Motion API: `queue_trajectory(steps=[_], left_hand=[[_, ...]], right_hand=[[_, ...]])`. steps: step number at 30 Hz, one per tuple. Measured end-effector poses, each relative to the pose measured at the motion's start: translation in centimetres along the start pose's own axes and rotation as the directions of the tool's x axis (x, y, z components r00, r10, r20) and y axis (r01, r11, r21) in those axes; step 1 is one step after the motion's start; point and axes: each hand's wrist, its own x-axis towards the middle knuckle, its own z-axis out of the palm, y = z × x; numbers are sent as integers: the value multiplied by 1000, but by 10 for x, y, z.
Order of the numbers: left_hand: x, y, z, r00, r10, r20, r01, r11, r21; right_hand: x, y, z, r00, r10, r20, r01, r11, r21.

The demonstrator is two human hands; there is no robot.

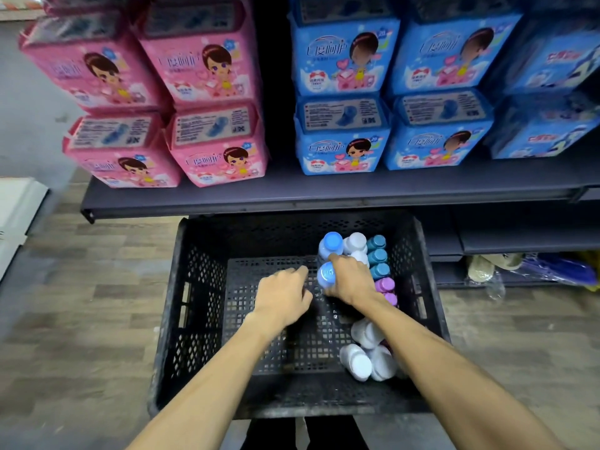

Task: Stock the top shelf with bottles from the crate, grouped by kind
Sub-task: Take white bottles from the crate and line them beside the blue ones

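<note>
Two hands work inside the black crate (pixel 168 319), which sits on the floor below a dark shelf (pixel 227 196) at 12 o'clock. The left hand (pixel 282 297) holds nothing, its fingers loosely curled, just at 9 o'clock of a blue-capped bottle (pixel 326 275). The right hand (pixel 352 282) wraps round that bottle's body from its 3 o'clock side, below the cap. The bottle stands upright toward 1 o'clock in the crate, with a second blue cap (pixel 331 243) close at its 12 o'clock. Farther right stand white caps (pixel 355 242), teal caps (pixel 377 254) and purple caps (pixel 385 285); more white bottles (pixel 363 355) lie tipped at 5 o'clock. The bottles look like small, stiff plastic, so probably light and not fragile, though their smooth walls may be slippery. The safest hold is likely round the body just under the cap, lifting straight up so the close-packed neighbours do not topple.
</note>
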Motion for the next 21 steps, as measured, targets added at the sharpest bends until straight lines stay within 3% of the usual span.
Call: queue_trajectory(steps=[4, 12, 21], left_hand=[[7, -11, -10, 999, -32, -44, 31, 999, -36], [17, -11, -65, 975, -79, -210, 44, 985, -165], [-8, -7, -183, 846, 99, -524, -123, 992, -11]], right_hand=[[-9, 3, -36, 993, 11, -116, 11, 982, 190], [-39, -13, -142, 945, -104, -312, 233, 881, 413], [-86, -54, -254, 731, -340, -592, 563, 790, 242]])
